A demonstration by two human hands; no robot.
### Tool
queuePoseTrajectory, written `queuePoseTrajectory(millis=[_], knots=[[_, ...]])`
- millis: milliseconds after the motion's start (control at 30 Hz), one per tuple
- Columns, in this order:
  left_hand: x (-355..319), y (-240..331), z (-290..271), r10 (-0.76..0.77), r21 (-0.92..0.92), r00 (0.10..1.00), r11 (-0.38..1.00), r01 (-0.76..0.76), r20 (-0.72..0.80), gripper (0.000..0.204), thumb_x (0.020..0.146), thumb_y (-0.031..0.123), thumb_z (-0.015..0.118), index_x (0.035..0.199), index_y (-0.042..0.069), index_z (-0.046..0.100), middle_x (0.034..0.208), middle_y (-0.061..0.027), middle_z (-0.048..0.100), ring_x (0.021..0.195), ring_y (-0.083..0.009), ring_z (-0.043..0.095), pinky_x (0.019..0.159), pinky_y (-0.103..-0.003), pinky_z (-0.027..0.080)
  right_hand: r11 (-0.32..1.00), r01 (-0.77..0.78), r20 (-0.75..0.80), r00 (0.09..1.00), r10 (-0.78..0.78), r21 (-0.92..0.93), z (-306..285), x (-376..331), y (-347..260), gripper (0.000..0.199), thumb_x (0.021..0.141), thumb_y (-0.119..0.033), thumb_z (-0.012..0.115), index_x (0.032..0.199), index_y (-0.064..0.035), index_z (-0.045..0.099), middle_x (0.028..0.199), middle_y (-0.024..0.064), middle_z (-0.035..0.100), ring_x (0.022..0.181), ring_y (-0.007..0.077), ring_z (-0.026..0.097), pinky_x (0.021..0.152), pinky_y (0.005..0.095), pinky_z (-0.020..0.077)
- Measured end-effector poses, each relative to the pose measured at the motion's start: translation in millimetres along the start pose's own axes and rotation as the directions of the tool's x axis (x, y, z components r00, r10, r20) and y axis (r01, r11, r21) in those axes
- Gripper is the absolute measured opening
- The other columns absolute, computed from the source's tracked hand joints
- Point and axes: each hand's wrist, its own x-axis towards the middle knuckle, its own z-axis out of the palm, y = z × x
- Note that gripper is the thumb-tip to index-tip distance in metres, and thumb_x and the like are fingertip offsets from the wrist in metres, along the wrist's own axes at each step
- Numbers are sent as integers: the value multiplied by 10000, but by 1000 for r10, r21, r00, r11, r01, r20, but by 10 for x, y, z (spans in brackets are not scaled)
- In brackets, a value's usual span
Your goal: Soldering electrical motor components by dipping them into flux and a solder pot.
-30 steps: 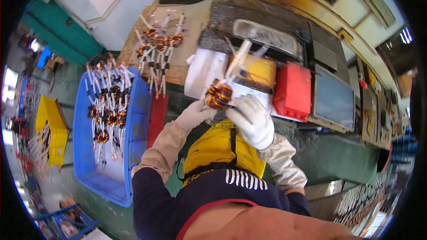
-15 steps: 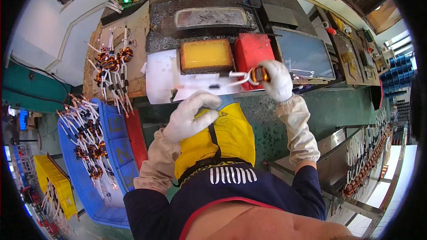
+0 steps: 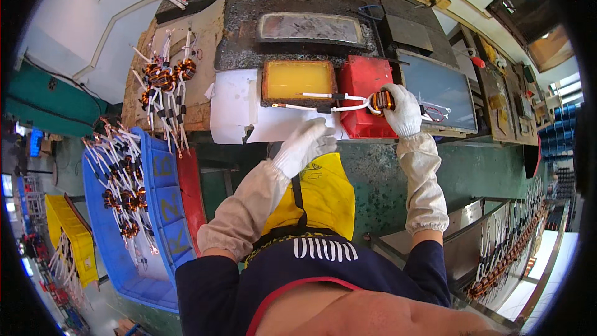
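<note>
My right hand (image 3: 405,111), in a white glove, grips a copper-wound toroidal coil (image 3: 380,101) above the red box (image 3: 367,71). White sleeved leads (image 3: 305,107) with black bands run leftward from the coil, one ending in a copper lug in front of a pan of yellow material (image 3: 265,82). On the left, my gloved left hand (image 3: 305,147) hovers below those leads, touching none of them. Its fingers are extended and slightly bent, with nothing seen in them. White sheets (image 3: 231,106) lie on the bench under and beside the pan.
More coils (image 3: 163,79) lie at the bench's left. A blue crate (image 3: 155,171) of coils stands nearer, beside a yellow crate (image 3: 74,236). A metal-rimmed pot (image 3: 311,27) sits behind the pan. A grey panel (image 3: 435,87) is at right; a rack of coils (image 3: 507,264) stands lower right.
The coil's leads have swung into clear view, spread out leftward. My left hand has moved right and up toward them, its fingers straightening. My right hand keeps its hold on the coil.
</note>
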Motion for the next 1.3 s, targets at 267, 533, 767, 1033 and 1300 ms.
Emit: queuePoseTrajectory(millis=[267, 533, 767, 1033, 1300], knots=[[128, 43, 154, 393, 85, 909, 919, -384, -142, 268, 975, 182, 548, 1204, 43, 543, 1016, -96, 622, 949, -183, 620, 866, -333, 511, 999, -18, 90, 996, 22, -45, 44, 71, 19, 443, 629, 26, 664, 1052, -78, 586, 956, 151, 614, 925, 394, 586, 794, 452, 479], [166, 96, -55, 253, -42, 948, 963, -266, -193, 334, 947, 225, 599, 1230, 54, 548, 1030, -93, 617, 937, -194, 598, 897, -338, 484, 999, 33, 61, 998, -32, -24, 119, 193, 24, 469, 608, 11, 697, 1051, -108, 601, 955, 125, 616, 920, 368, 594, 803, 439, 481], [569, 38, -210, 178, -544, 963, 797, -262, -204, 246, 942, 197, 604, 1166, 96, 580, 963, -69, 622, 917, -207, 605, 863, -364, 513, 999, 34, 75, 997, -33, -6, 114, 199, 13, 426, 636, -3, 689, 1039, -111, 607, 950, 121, 618, 913, 366, 595, 794, 437, 484], [512, 56, -344, 500, -308, 815, 758, -575, -291, 221, 886, 67, 639, 1092, 86, 562, 953, -58, 602, 857, -163, 614, 788, -313, 531, 999, 23, 73, 997, -25, 27, 106, 200, -11, 455, 623, 46, 654, 1049, -107, 608, 987, 118, 621, 941, 371, 592, 808, 445, 482], [55, 602, -1184, 612, 210, 699, 788, -579, -369, 443, 944, 331, 593, 1258, 31, 504, 1084, -108, 612, 1000, -207, 604, 889, -352, 502, 999, 11, 68, 998, -14, 38, 118, 180, 1, 513, 602, 53, 660, 1081, -121, 598, 1003, 97, 618, 969, 367, 583, 835, 434, 476]])
